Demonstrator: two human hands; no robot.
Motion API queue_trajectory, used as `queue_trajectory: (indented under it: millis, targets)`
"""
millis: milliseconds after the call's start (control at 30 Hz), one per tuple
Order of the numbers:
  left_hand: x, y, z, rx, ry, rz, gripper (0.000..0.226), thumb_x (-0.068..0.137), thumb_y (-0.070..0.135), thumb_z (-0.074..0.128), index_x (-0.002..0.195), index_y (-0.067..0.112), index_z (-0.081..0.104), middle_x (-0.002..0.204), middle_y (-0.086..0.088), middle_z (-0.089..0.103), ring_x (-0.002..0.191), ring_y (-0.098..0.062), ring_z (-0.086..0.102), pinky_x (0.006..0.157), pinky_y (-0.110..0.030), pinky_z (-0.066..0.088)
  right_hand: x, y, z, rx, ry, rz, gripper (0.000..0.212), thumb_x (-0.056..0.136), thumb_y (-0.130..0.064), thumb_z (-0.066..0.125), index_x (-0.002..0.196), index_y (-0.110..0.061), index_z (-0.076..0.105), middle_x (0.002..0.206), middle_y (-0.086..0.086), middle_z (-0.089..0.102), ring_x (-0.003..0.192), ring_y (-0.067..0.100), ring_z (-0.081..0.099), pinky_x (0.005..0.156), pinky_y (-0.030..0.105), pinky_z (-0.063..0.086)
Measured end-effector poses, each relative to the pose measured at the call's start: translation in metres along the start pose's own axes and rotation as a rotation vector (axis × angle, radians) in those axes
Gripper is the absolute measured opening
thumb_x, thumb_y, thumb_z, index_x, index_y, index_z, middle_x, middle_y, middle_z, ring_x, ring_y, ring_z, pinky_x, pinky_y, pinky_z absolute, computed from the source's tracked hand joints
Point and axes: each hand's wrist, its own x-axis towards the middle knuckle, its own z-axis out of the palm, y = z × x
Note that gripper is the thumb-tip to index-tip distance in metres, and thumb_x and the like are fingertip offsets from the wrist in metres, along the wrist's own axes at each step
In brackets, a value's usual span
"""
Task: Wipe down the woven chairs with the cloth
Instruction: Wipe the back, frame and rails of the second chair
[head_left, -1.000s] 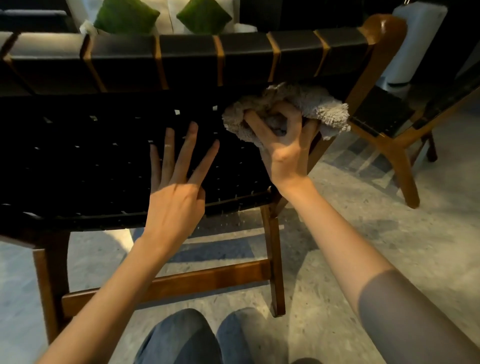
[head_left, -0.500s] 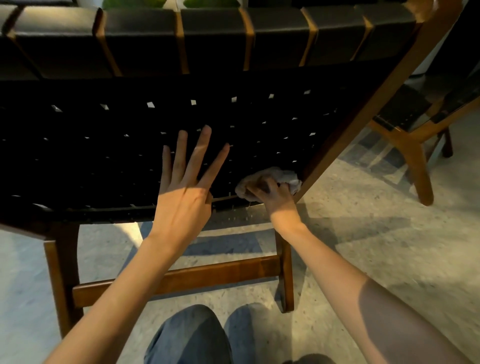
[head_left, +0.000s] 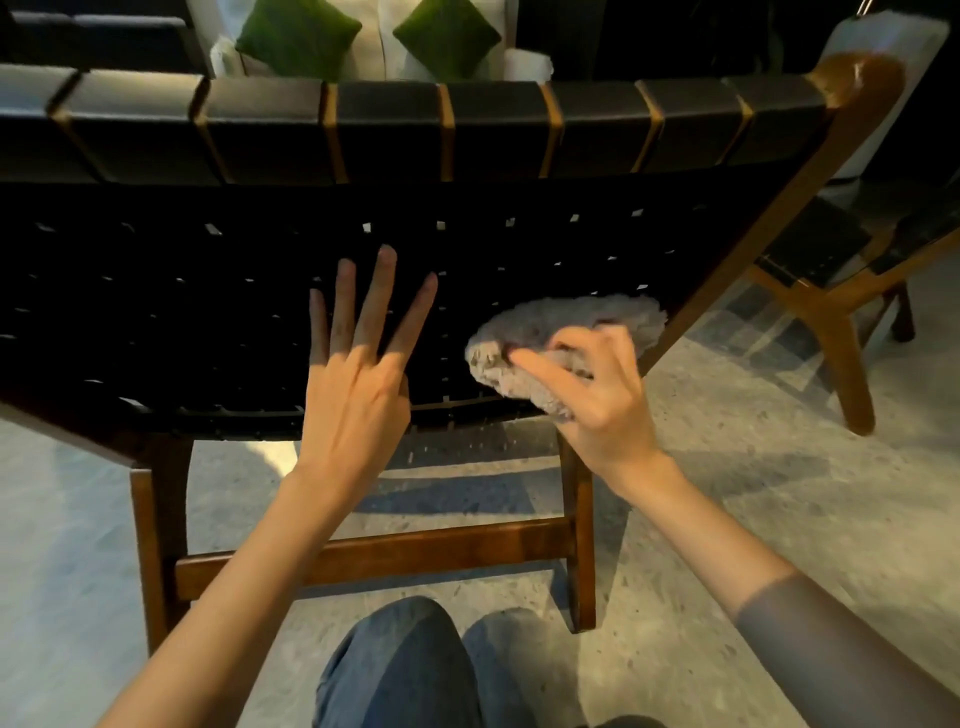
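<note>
Cloth (head_left: 566, 332) sits bunched in your right hand (head_left: 602, 400), fingers curled round it, against the lower right of the woven chair (head_left: 208, 312) back in the head view. Your left hand (head_left: 358, 379) lies flat, fingers spread, just left of it; most of the weave lies leftward and up.

At top centre, a green square fabric cushion (head_left: 296, 36) standing on one corner, a second green cushion (head_left: 447, 39) near its right, cream upholstery (head_left: 387, 36) between them. Below, speckled grey stone floor (head_left: 753, 493), sunlit in patches. At bottom centre, knees in blue denim jeans (head_left: 400, 670). At top right, a pale upright shape (head_left: 883, 140), blurred.
</note>
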Motion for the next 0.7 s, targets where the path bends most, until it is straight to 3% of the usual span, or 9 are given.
queue_trajectory:
  millis: [67, 133, 233, 300, 400, 500, 600, 700]
  targets:
    - [0.004, -0.001, -0.003, 0.001, 0.01, -0.02, 0.088, 0.076, -0.009, 0.059, 0.15, 0.019, 0.02, 0.156, -0.012, 0.003, 0.143, -0.037, -0.003, 0.116, -0.053, 0.003, 0.034, -0.001, -0.003, -0.003, 0.151, -0.025, 0.044, 0.065, 0.021, 0.072, 0.101, -0.003, 0.073, 0.106, 0.01, 0.045, 0.088, 0.03, 0.042, 0.075, 0.032, 0.039]
    - [0.007, -0.003, -0.006, -0.007, 0.007, -0.036, 0.087, 0.076, -0.007, 0.058, 0.151, 0.019, 0.02, 0.156, -0.012, 0.002, 0.143, -0.037, -0.003, 0.117, -0.052, 0.001, 0.061, -0.006, -0.001, -0.037, 0.155, 0.025, 0.034, 0.064, 0.017, 0.075, 0.094, -0.001, 0.074, 0.105, 0.017, 0.051, 0.089, 0.032, 0.046, 0.077, 0.034, 0.039]
    - [0.007, -0.006, -0.008, -0.009, 0.007, -0.047, 0.089, 0.075, -0.005, 0.058, 0.151, 0.02, 0.019, 0.156, -0.012, 0.001, 0.144, -0.036, -0.005, 0.117, -0.053, 0.001, 0.079, -0.016, 0.01, -0.127, 0.141, 0.076, 0.026, 0.058, 0.016, 0.07, 0.077, -0.001, 0.066, 0.088, 0.03, 0.06, 0.089, 0.032, 0.044, 0.085, 0.047, 0.045]
    - [0.007, -0.009, -0.006, -0.015, 0.01, -0.045, 0.089, 0.075, -0.006, 0.06, 0.15, 0.02, 0.021, 0.157, -0.011, 0.001, 0.143, -0.037, -0.004, 0.117, -0.053, 0.001, 0.08, -0.017, 0.019, -0.134, 0.196, 0.087, 0.032, 0.065, 0.011, 0.066, 0.092, -0.006, 0.069, 0.095, 0.028, 0.06, 0.092, 0.031, 0.045, 0.087, 0.046, 0.043]
    - [0.004, -0.015, -0.002, -0.028, 0.002, -0.045, 0.086, 0.076, -0.005, 0.064, 0.149, 0.019, 0.024, 0.155, -0.008, -0.001, 0.143, -0.035, -0.006, 0.116, -0.055, 0.003, 0.073, -0.007, 0.035, -0.085, 0.223, 0.06, 0.033, 0.086, -0.008, 0.064, 0.117, -0.017, 0.067, 0.118, 0.009, 0.046, 0.096, 0.034, 0.047, 0.082, 0.038, 0.04]
    - [-0.002, -0.019, 0.004, -0.029, -0.01, -0.039, 0.082, 0.078, -0.007, 0.062, 0.148, 0.017, 0.026, 0.153, -0.011, 0.003, 0.142, -0.029, -0.008, 0.115, -0.057, 0.006, 0.048, 0.003, 0.051, -0.08, 0.08, 0.01, 0.045, 0.083, -0.009, 0.069, 0.125, -0.021, 0.061, 0.123, 0.005, 0.038, 0.098, 0.034, 0.037, 0.082, 0.036, 0.035]
    - [-0.012, -0.021, 0.009, -0.02, -0.045, -0.032, 0.081, 0.079, -0.009, 0.06, 0.148, 0.016, 0.026, 0.152, -0.014, 0.006, 0.141, -0.03, -0.005, 0.115, -0.059, 0.01, 0.009, 0.001, 0.072, 0.023, -0.178, 0.083, 0.068, 0.072, 0.005, 0.071, 0.128, -0.026, 0.047, 0.126, 0.004, 0.034, 0.104, 0.034, 0.035, 0.088, 0.043, 0.039]
    - [-0.019, -0.026, 0.011, -0.008, -0.086, -0.023, 0.084, 0.077, -0.01, 0.061, 0.148, 0.017, 0.025, 0.153, -0.014, 0.006, 0.142, -0.032, -0.002, 0.114, -0.06, 0.012, -0.015, -0.01, 0.098, -0.024, -0.291, 0.109, 0.065, 0.058, 0.002, 0.084, 0.116, -0.022, 0.066, 0.118, 0.007, 0.037, 0.091, 0.033, 0.036, 0.065, 0.038, 0.056]
